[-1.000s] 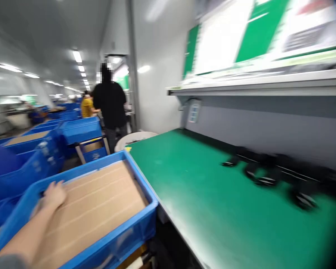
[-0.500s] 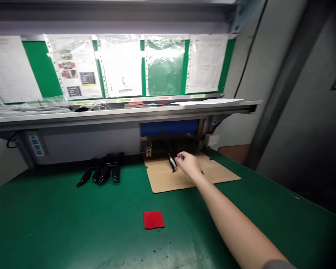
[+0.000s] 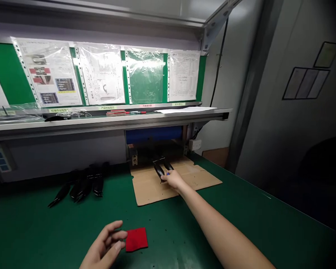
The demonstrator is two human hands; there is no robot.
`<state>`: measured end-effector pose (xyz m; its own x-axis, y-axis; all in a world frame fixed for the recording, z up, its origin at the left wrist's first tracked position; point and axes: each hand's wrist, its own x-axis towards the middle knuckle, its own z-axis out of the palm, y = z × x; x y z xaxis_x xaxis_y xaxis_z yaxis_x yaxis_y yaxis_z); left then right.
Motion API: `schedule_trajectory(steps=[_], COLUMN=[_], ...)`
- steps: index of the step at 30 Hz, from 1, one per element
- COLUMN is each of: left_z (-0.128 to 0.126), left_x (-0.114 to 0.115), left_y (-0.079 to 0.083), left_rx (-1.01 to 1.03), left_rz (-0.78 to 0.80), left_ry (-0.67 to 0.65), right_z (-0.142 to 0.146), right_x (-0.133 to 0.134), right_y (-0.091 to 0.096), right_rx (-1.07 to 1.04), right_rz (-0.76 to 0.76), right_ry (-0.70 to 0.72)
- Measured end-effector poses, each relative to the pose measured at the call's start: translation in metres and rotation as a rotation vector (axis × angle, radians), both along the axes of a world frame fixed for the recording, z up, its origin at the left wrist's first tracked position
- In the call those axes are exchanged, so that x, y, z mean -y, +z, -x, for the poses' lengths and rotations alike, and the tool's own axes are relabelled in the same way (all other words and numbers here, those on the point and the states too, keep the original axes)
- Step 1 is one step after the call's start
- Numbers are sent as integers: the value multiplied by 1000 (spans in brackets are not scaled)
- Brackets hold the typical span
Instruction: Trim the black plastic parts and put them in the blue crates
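left hand (image 3: 108,243) has entered, loosely spread over green table (image 3: 44,231); right hand (image 3: 172,178), grip unclear, over cardboard (image 3: 148,192) below shelf (image 3: 156,119).

I see white glare on the plastic sleeves (image 3: 145,80) far ahead, deep shadow beneath the shelf (image 3: 72,126), faint sheen on the near tabletop (image 3: 182,257), a dim wall (image 3: 271,130) to my right, and wide-angle stretch toward the edges
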<state>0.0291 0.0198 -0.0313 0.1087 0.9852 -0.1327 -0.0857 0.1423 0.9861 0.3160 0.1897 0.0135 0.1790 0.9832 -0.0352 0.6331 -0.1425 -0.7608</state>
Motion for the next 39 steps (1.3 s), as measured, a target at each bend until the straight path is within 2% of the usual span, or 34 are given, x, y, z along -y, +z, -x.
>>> schedule_trajectory(steps=[2, 4, 6, 9, 11, 13, 15, 17, 20, 23, 26, 28, 31, 34, 36, 39], left_z=[-13, -21, -25, -18, -5, 13, 32, 50, 68, 76, 74, 70, 61, 50, 43, 35], left_x=[-7, -13, -21, -35, -43, -48, -50, -50, -48, -46, -42, -40, -36, -29, -23, -14], left_y=[10, 19, 25, 25, 23, 21, 18, 12, -2, -17, -26, -30, -35, -39, -41, -42], left_rx=[89, 254, 463, 664, 719, 769, 802, 810, 787, 759, 742, 741, 719, 649, 613, 582], left_rz=[143, 234, 224, 116, 72, 61, 63, 78, 140, 206, 251, 276, 307, 329, 328, 299], left_ry=[-1, 64, 173, 325, 367, 337, 250, 158, 54, 1, -17, -43, -120, -283, -344, -306], right_z=[6, 21, 42, 72, 83, 83, 76, 66, 62, 73, 88, 96, 106, 118, 126, 133], right_x=[27, 56, 84, 117, 125, 120, 105, 90, 82, 92, 105, 110, 115, 122, 128, 137], right_y=[-1, -2, 0, 6, 10, 11, 6, -5, -23, -34, -36, -34, -31, -32, -35, -40], right_rx=[-30, -55, -72, -80, -54, 17, 104, 174, 240, 264, 336, 363, 199, -15, -33, 59], right_rz=[-51, -105, -139, -145, -132, -116, -105, -105, -141, -181, -165, -174, -252, -391, -481, -543], right_ry=[113, 250, 395, 589, 731, 815, 789, 694, 612, 684, 850, 889, 862, 819, 800, 828])
